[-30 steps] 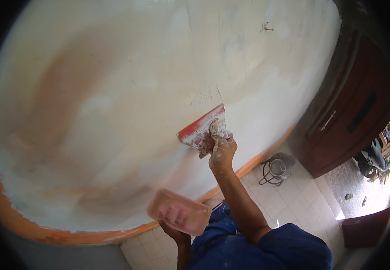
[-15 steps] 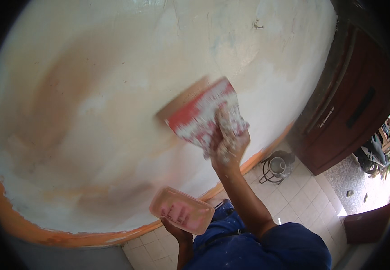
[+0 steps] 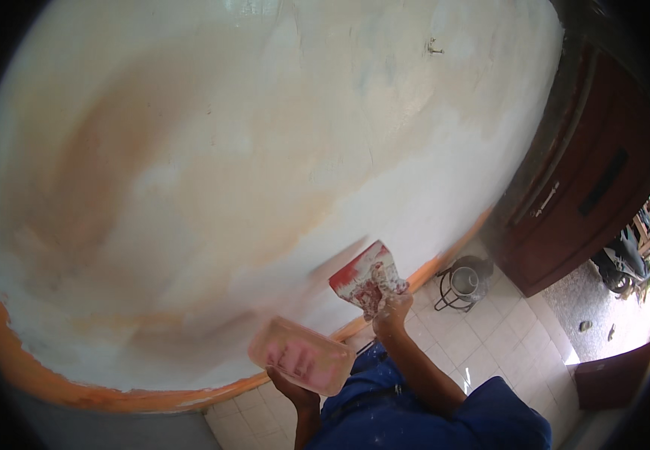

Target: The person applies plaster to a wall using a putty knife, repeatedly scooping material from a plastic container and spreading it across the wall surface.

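In my right hand (image 3: 392,309) is a red putty scraper (image 3: 358,276), its broad blade turned up and to the left. White filler smears the blade and cakes my right fingers, which wrap round its lower end. The blade is close to the patchy white and tan wall (image 3: 220,195), casting a shadow there; whether it touches, I cannot tell. My left hand (image 3: 292,388) grips a rectangular pinkish plastic tub (image 3: 263,351) from below at its near left corner. Pink and whitish smears show in the tub, held low in front of the wall.
An orange band (image 3: 130,400) runs along the wall's foot above pale floor tiles (image 3: 460,334). On the right, a bucket (image 3: 463,282) stands in or by a dark metal stand (image 3: 445,300). Beyond it is a dark red door (image 3: 580,195), with a motorbike (image 3: 621,266) outside.
My right hand has brought the scraper down and toward me along the wall, and the scraper looks smaller and less blurred. My left hand and the tub have barely shifted.
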`<state>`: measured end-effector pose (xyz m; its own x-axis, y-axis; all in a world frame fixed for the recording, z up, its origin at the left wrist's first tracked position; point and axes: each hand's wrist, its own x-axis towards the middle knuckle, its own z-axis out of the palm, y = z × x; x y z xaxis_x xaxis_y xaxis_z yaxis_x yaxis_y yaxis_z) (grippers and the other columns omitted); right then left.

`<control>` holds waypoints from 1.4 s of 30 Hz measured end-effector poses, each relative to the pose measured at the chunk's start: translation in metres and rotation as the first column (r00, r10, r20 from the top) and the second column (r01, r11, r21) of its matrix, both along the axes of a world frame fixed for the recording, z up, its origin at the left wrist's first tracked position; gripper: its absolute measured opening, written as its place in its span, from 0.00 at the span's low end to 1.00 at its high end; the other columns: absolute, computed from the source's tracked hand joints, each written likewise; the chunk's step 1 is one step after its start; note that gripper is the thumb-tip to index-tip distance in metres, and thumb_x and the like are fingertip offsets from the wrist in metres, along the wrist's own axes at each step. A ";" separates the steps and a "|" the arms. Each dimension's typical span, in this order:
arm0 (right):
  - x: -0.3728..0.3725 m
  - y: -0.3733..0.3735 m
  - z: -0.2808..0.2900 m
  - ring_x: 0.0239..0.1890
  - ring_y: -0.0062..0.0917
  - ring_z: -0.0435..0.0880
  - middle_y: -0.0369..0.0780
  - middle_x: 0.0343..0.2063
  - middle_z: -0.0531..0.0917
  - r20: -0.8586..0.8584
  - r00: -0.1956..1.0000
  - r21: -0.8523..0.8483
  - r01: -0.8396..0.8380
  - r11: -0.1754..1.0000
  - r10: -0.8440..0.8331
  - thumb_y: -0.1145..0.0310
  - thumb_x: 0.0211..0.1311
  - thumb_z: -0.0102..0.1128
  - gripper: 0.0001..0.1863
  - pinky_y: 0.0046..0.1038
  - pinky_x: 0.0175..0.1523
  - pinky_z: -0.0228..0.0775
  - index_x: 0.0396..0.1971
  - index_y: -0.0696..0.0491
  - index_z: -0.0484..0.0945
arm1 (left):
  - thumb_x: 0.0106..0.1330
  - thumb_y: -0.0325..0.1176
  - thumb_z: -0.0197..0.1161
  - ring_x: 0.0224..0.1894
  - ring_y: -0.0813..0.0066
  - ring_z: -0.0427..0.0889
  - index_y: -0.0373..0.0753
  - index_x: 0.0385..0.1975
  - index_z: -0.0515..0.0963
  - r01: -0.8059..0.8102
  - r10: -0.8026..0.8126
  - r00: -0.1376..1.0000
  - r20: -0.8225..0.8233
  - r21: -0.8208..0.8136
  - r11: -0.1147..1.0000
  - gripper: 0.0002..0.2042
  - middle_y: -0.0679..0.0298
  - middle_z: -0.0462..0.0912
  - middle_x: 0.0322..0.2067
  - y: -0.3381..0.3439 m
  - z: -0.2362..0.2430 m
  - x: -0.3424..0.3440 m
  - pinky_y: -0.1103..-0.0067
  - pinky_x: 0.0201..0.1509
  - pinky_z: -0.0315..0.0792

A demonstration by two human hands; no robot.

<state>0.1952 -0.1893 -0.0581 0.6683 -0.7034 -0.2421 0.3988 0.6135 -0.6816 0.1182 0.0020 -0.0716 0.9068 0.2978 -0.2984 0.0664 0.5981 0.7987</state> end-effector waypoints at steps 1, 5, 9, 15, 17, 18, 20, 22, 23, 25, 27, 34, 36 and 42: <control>-0.006 -0.006 0.003 0.23 0.23 0.79 0.39 0.28 0.79 0.068 0.998 -0.084 -0.004 0.996 0.010 0.67 0.58 0.62 0.14 0.25 0.22 0.74 0.38 0.61 0.75 | 0.67 0.55 0.46 0.51 0.60 0.71 0.50 0.57 0.59 0.015 -0.015 1.000 -0.004 0.035 0.999 0.24 0.63 0.67 0.50 -0.002 0.000 0.000 0.63 0.47 0.75; 0.023 -0.038 0.102 0.31 0.22 0.82 0.41 0.34 0.81 0.360 0.931 -0.243 0.148 0.959 -0.052 0.69 0.61 0.58 0.15 0.22 0.31 0.76 0.43 0.64 0.74 | 0.67 0.55 0.46 0.50 0.60 0.71 0.50 0.57 0.60 0.009 -0.010 0.999 -0.039 -0.020 1.000 0.24 0.62 0.67 0.49 -0.005 0.003 -0.001 0.64 0.47 0.75; 0.070 -0.042 0.159 0.26 0.21 0.80 0.40 0.29 0.81 0.460 0.874 -0.012 0.184 0.983 -0.158 0.68 0.61 0.58 0.13 0.22 0.27 0.73 0.39 0.63 0.75 | 0.67 0.55 0.46 0.50 0.59 0.71 0.49 0.57 0.60 0.006 -0.006 0.999 -0.032 0.001 1.000 0.24 0.61 0.67 0.49 -0.012 0.007 0.004 0.63 0.47 0.75; 0.055 -0.030 0.074 0.10 0.20 0.68 0.34 0.15 0.72 0.148 0.988 0.020 0.033 0.999 -0.036 0.65 0.58 0.62 0.10 0.22 0.12 0.58 0.26 0.55 0.73 | 0.66 0.57 0.45 0.52 0.57 0.70 0.48 0.58 0.59 0.028 -0.028 1.000 0.015 0.007 1.000 0.26 0.61 0.66 0.50 -0.008 0.000 0.006 0.62 0.49 0.73; 0.033 -0.026 0.013 0.12 0.21 0.71 0.35 0.16 0.73 0.043 0.996 0.051 0.070 0.996 -0.072 0.66 0.58 0.61 0.09 0.22 0.13 0.61 0.26 0.55 0.73 | 0.65 0.59 0.45 0.52 0.56 0.69 0.48 0.58 0.58 0.029 -0.029 0.999 -0.029 0.006 1.000 0.28 0.60 0.65 0.51 -0.006 -0.005 0.003 0.61 0.50 0.71; 0.024 -0.020 -0.007 0.14 0.21 0.74 0.35 0.17 0.74 -0.013 0.991 0.077 0.134 0.988 -0.133 0.66 0.58 0.61 0.09 0.22 0.14 0.62 0.26 0.55 0.74 | 0.65 0.60 0.45 0.52 0.56 0.69 0.48 0.59 0.58 0.033 -0.033 0.999 -0.030 0.019 0.999 0.29 0.60 0.65 0.52 -0.004 -0.008 0.004 0.60 0.51 0.71; 0.003 -0.018 -0.005 0.17 0.21 0.77 0.35 0.19 0.75 -0.094 0.994 0.067 0.063 0.996 -0.056 0.67 0.58 0.61 0.08 0.22 0.15 0.64 0.28 0.55 0.74 | 0.64 0.62 0.45 0.53 0.55 0.68 0.49 0.60 0.57 0.038 -0.036 0.999 -0.034 0.051 0.998 0.30 0.59 0.64 0.53 0.002 -0.012 0.004 0.59 0.52 0.69; -0.006 -0.018 0.012 0.22 0.21 0.80 0.37 0.23 0.77 -0.039 0.999 0.029 0.025 0.999 -0.023 0.68 0.57 0.63 0.09 0.23 0.19 0.70 0.31 0.56 0.74 | 0.63 0.62 0.45 0.54 0.54 0.68 0.49 0.60 0.56 0.052 -0.049 0.998 -0.047 0.079 0.996 0.31 0.59 0.63 0.53 0.000 -0.011 0.005 0.59 0.52 0.69; -0.001 -0.018 0.026 0.24 0.22 0.81 0.38 0.26 0.79 0.056 0.998 -0.003 0.021 1.000 -0.021 0.68 0.55 0.65 0.11 0.24 0.22 0.74 0.33 0.56 0.73 | 0.63 0.63 0.44 0.54 0.54 0.67 0.49 0.60 0.56 0.062 -0.057 0.997 -0.057 0.095 0.994 0.32 0.58 0.63 0.54 0.000 -0.011 0.005 0.59 0.52 0.69; 0.014 -0.010 0.083 0.22 0.19 0.78 0.36 0.25 0.78 0.181 0.982 -0.007 0.049 0.999 -0.047 0.68 0.56 0.64 0.10 0.22 0.21 0.72 0.33 0.56 0.73 | 0.64 0.62 0.44 0.54 0.54 0.68 0.48 0.60 0.57 0.064 -0.061 0.997 -0.044 0.083 0.994 0.31 0.59 0.63 0.53 -0.002 -0.010 0.005 0.59 0.52 0.69; 0.033 0.001 0.131 0.16 0.16 0.73 0.33 0.21 0.76 0.258 0.965 -0.019 0.043 0.999 -0.036 0.70 0.58 0.61 0.07 0.21 0.17 0.65 0.31 0.55 0.74 | 0.64 0.62 0.45 0.53 0.55 0.68 0.48 0.59 0.57 0.071 -0.069 0.997 -0.030 0.067 0.995 0.30 0.59 0.64 0.53 -0.007 -0.006 0.006 0.60 0.52 0.69; 0.062 0.000 0.107 0.15 0.21 0.75 0.39 0.20 0.76 0.258 0.964 0.019 -0.073 0.997 0.066 0.64 0.52 0.69 0.18 0.24 0.13 0.63 0.32 0.57 0.68 | 0.67 0.57 0.43 0.52 0.60 0.70 0.47 0.58 0.59 0.104 -0.109 0.987 0.117 0.051 0.993 0.26 0.61 0.66 0.51 -0.011 0.004 0.007 0.64 0.51 0.71; 0.054 -0.007 0.058 0.17 0.23 0.78 0.39 0.19 0.76 0.075 0.997 0.078 -0.013 0.997 0.007 0.64 0.53 0.68 0.18 0.24 0.14 0.67 0.33 0.58 0.68 | 0.68 0.56 0.43 0.51 0.61 0.71 0.47 0.57 0.60 0.064 -0.067 0.995 0.072 0.041 0.997 0.25 0.61 0.66 0.50 -0.014 0.002 0.004 0.65 0.49 0.73; -0.003 -0.007 0.036 0.18 0.19 0.77 0.36 0.22 0.77 -0.010 1.000 -0.025 -0.016 1.000 0.015 0.69 0.54 0.66 0.11 0.22 0.18 0.69 0.31 0.58 0.74 | 0.67 0.57 0.43 0.49 0.60 0.72 0.47 0.57 0.60 -0.028 0.031 0.997 -0.070 0.036 0.999 0.25 0.61 0.67 0.49 -0.009 0.004 0.000 0.64 0.48 0.72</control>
